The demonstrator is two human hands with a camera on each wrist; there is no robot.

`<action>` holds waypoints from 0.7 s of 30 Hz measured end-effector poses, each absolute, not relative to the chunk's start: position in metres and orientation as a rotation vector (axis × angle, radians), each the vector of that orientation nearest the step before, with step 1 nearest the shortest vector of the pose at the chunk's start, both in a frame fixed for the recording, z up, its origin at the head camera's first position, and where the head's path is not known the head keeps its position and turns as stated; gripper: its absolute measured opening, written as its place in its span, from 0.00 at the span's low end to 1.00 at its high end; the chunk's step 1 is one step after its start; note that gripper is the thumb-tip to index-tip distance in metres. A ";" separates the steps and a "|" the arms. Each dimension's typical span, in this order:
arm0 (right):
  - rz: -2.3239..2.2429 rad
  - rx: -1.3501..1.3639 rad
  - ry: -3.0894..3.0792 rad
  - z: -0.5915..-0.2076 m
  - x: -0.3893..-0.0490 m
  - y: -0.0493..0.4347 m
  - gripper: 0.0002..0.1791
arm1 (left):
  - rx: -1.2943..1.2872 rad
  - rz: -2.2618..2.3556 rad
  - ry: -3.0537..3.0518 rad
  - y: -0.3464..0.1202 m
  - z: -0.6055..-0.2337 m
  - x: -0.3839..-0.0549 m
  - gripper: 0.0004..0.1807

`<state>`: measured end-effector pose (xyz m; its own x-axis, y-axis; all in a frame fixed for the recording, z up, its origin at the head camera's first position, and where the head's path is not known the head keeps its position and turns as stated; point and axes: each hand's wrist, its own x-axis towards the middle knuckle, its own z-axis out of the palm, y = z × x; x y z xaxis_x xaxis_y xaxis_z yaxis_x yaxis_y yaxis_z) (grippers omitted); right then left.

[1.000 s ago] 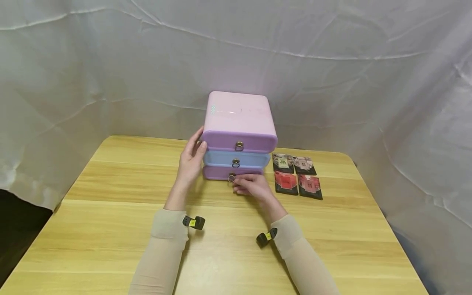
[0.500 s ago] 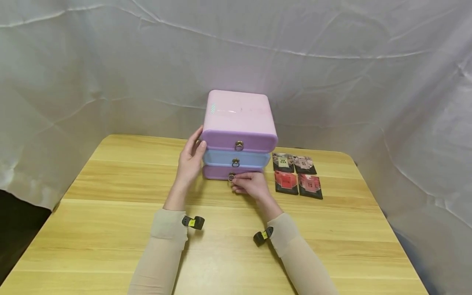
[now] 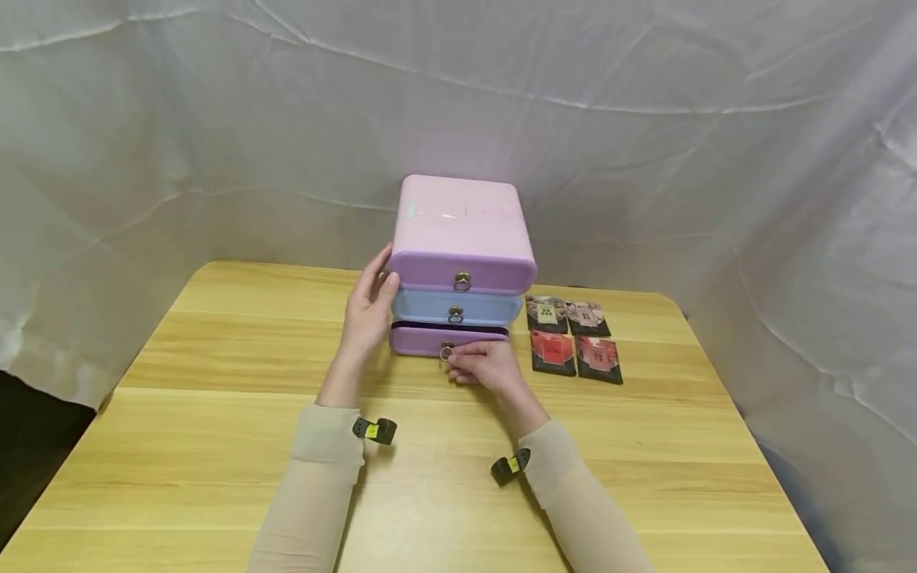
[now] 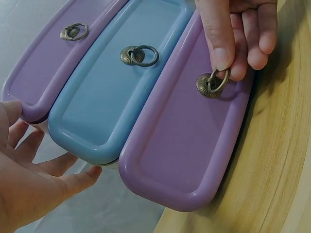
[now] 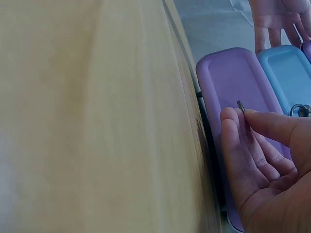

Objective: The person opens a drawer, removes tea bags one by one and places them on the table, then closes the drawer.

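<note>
A drawer cabinet (image 3: 462,219) with a pink top stands at the back of the table, its three drawer fronts purple, blue and purple from top to bottom. My right hand (image 3: 493,368) pinches the brass ring pull (image 4: 225,82) of the bottom purple drawer (image 4: 180,126) between thumb and forefinger. That drawer sits slightly pulled out, a dark gap showing above its front. Against the cabinet's left side rests my left hand (image 3: 365,318), fingers spread, thumb at the corner of the top purple drawer (image 4: 53,58). The blue drawer (image 4: 116,73) is in, its ring hanging loose.
To the right of the cabinet lie several flat, dark-edged packets (image 3: 553,352) in two rows, the front ones red. Pale fabric (image 3: 645,159) hangs behind and beside the wooden table (image 3: 444,493).
The bottom drawer has come out a little toward me, with my right hand pulling its ring. My left hand has stayed at the cabinet's side.
</note>
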<state>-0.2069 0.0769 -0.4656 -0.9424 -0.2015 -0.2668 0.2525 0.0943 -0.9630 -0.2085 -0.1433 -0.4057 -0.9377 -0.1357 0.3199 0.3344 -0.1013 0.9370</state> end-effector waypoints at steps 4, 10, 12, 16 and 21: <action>-1.907 0.048 2.053 -0.466 -0.200 0.078 0.09 | -0.210 -2.116 -1.861 -0.143 -0.406 -0.209 0.27; -1.893 0.071 2.064 -0.465 -0.188 0.078 0.10 | -0.218 -2.126 -1.837 -0.143 -0.405 -0.208 0.28; -1.891 0.080 2.062 -0.465 -0.184 0.078 0.10 | -0.220 -2.126 -1.839 -0.143 -0.405 -0.207 0.28; -1.894 0.073 2.054 -0.464 -0.176 0.079 0.10 | -0.223 -2.126 -1.848 -0.143 -0.404 -0.207 0.28; -1.903 0.067 2.049 -0.463 -0.166 0.080 0.10 | -0.223 -2.141 -1.840 -0.143 -0.404 -0.207 0.28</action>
<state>-0.1665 0.0804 -0.4630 -0.9402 -0.1958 -0.2787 0.2635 0.1002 -0.9594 -0.2066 -0.1431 -0.4045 -0.9402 -0.1310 0.3145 0.3306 -0.1282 0.9350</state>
